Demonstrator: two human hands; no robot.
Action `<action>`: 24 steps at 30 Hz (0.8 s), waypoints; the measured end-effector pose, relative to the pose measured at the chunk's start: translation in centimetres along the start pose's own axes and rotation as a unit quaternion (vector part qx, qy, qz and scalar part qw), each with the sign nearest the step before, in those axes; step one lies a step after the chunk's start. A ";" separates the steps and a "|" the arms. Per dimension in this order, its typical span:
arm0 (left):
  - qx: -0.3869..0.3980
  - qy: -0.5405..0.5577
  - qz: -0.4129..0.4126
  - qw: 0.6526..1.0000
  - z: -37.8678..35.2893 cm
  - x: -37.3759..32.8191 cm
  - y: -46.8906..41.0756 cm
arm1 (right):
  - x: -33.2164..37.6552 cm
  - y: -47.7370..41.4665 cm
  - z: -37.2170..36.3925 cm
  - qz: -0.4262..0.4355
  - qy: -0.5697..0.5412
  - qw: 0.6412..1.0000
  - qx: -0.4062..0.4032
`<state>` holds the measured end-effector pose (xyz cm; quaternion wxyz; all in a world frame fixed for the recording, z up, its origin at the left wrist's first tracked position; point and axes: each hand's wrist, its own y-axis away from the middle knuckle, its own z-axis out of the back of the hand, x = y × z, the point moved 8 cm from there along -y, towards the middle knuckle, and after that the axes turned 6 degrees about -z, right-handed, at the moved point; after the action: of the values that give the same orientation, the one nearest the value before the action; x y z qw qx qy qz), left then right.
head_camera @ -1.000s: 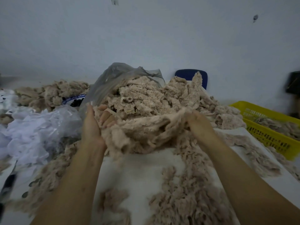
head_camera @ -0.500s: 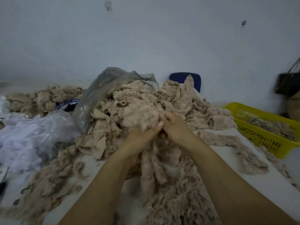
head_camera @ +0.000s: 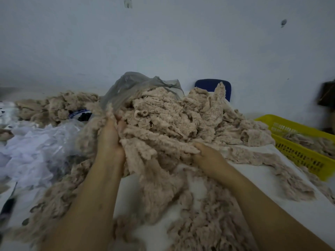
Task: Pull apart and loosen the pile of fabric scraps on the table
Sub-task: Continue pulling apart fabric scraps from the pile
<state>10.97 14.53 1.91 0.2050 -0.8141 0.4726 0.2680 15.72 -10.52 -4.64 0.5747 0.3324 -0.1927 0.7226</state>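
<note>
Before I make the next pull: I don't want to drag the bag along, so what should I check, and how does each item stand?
1. Right hand grips the pile of fabric scraps: ok, fingers curl into it.
2. Left hand grip: cannot tell, fingertips are buried in scraps.
3. Hands apart with a clump between them: ok.
4. Grey plastic bag free of that clump: cannot tell; it drapes over the pile's far left.
5. Bare table to drop onto: ok, white patch between the forearms.
</note>
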 end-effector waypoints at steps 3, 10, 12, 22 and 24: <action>-0.033 0.047 0.026 0.998 2.8 1.9 -0.1 | -1.6 -1.5 3.5 -0.003 0.149 0.981 -0.121; 0.024 -0.025 0.130 0.991 4.3 8.1 0.0 | 3.7 -5.2 2.5 0.075 0.123 0.967 -0.210; 0.047 -0.082 0.154 0.984 4.1 9.0 0.9 | 4.9 -6.9 0.3 0.077 0.185 0.965 -0.168; 0.122 -0.083 0.284 0.947 2.3 11.7 3.3 | 11.4 1.5 -3.7 0.263 0.063 0.961 -0.060; 0.121 -0.033 0.286 0.950 1.9 11.3 3.3 | 9.6 3.5 -6.1 0.262 0.160 0.951 0.033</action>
<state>12.27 6.63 -6.94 0.2320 -0.6048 0.7073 0.2831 9.65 -0.66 -1.82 0.3771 0.1686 -0.1549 0.8974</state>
